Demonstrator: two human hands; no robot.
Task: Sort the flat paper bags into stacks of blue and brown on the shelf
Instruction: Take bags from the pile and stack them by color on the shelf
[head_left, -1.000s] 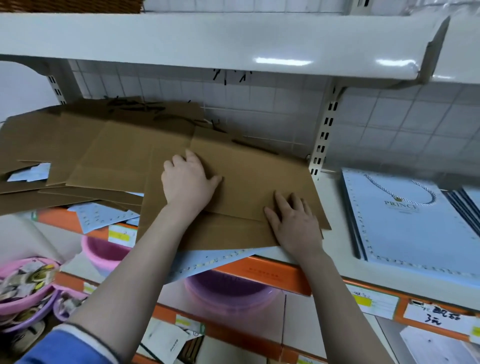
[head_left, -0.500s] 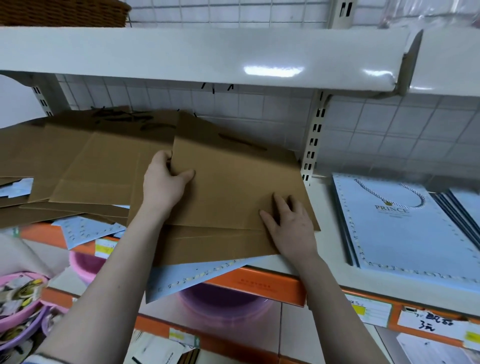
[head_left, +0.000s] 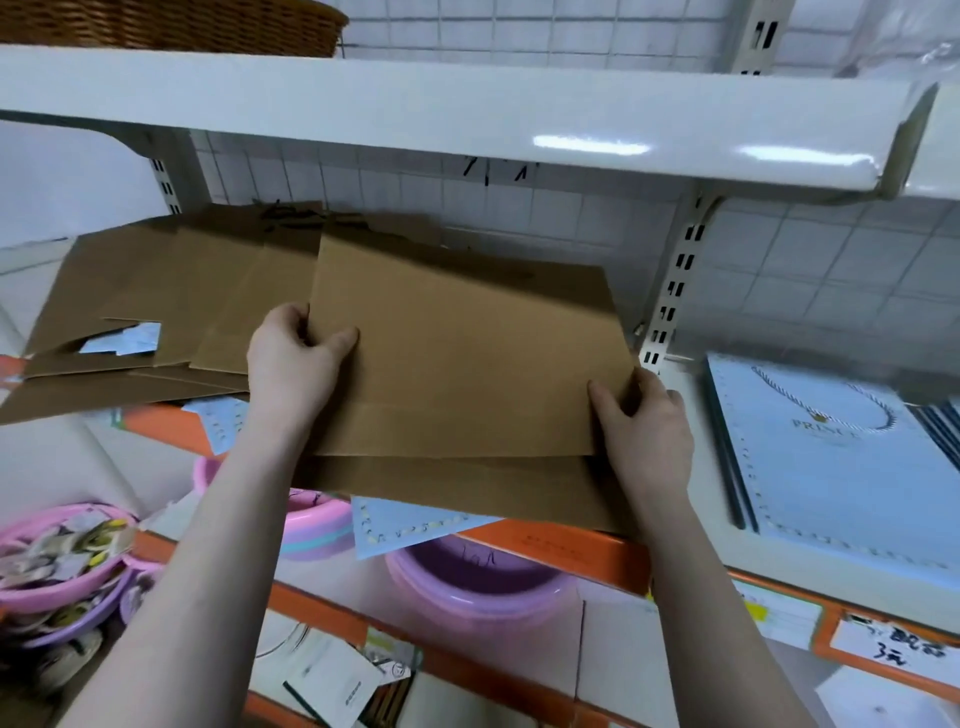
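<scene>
My left hand (head_left: 291, 364) grips the left edge of the top brown bag (head_left: 467, 358), thumb on top, fingers curled under. My right hand (head_left: 644, 421) pinches its near right corner, thumb on top. That bag lies on another brown bag (head_left: 467, 488) on the shelf (head_left: 691, 519), with a blue bag (head_left: 405, 525) poking out beneath. More brown bags (head_left: 171, 291) spread to the left. Right, apart, lies the blue stack (head_left: 831, 457). Below, a purple basin (head_left: 478, 587) shows nothing inside; a pink basin (head_left: 57, 561) at left holds small packets.
</scene>
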